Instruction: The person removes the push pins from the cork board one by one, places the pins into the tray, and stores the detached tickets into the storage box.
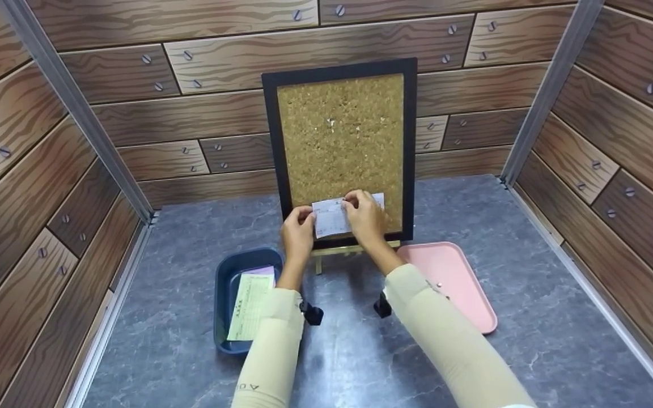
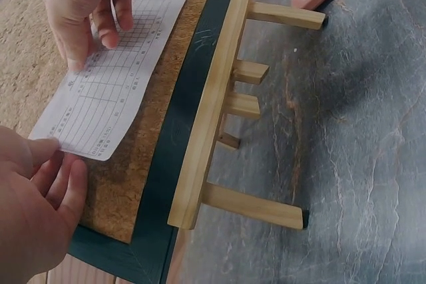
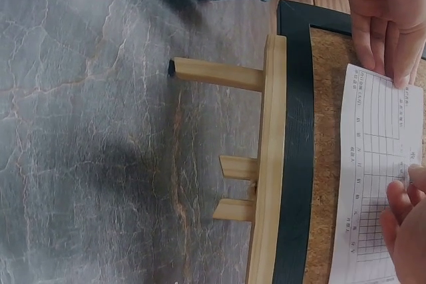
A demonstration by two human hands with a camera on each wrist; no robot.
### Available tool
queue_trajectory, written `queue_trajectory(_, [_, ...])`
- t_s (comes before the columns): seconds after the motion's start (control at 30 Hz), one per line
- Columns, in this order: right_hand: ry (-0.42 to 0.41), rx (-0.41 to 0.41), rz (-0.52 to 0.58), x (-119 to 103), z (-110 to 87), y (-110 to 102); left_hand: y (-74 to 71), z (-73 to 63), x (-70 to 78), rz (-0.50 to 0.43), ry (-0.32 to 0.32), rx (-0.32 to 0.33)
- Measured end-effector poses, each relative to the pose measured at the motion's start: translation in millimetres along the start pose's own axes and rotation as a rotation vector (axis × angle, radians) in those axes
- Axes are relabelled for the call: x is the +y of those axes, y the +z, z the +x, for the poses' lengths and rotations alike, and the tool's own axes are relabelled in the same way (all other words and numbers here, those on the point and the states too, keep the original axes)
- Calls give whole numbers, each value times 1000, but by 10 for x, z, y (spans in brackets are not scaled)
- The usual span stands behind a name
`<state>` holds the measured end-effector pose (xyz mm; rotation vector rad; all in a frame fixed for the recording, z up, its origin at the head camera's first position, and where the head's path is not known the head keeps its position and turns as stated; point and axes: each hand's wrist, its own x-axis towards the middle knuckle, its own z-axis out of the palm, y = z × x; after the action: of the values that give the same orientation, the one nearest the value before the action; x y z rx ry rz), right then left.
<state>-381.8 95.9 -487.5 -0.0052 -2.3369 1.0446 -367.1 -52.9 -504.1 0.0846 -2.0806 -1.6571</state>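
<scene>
A white printed form slip (image 1: 331, 222) lies against the lower part of a cork board (image 1: 343, 141) with a dark frame. My left hand (image 1: 298, 229) pinches the slip's left end between thumb and fingers, as the left wrist view shows closely. At the middle of the slip's upper edge, my right hand (image 1: 366, 218) has its fingers curled, with thumb and forefinger together at the paper. A small dark object (image 1: 344, 199) shows at those fingertips in the head view; its kind I cannot tell. In the right wrist view the slip (image 3: 366, 131) shows printed lines and a grid.
A wooden easel (image 2: 210, 111) holds up the board. To its left a dark blue tray (image 1: 221, 306) contains green and purple slips. On the right a pink tray (image 1: 451, 260) bears a few tiny items, partly behind my right sleeve. Wood-patterned panels stand around the grey tabletop (image 1: 168, 283).
</scene>
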Motion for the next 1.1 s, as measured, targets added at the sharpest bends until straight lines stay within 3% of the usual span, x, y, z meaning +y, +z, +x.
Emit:
queue_trajectory(0.5, [-22, -11, -55, -5, -4, -1, -1, -4, -27, -49, -5, -6])
queue_trajectory(0.77, [-17, -31, -57, -7, -1, -44, -15, -3, -16, -141, -8, -29])
queue_trajectory(0.93, [-40, -31, -10, 13, -15, -76, -40, -15, -1, -190, -29, -53])
queue_trajectory(1.1, [-95, -20, 115, 40, -45, -123, -79, -42, 13, -223, -52, -77])
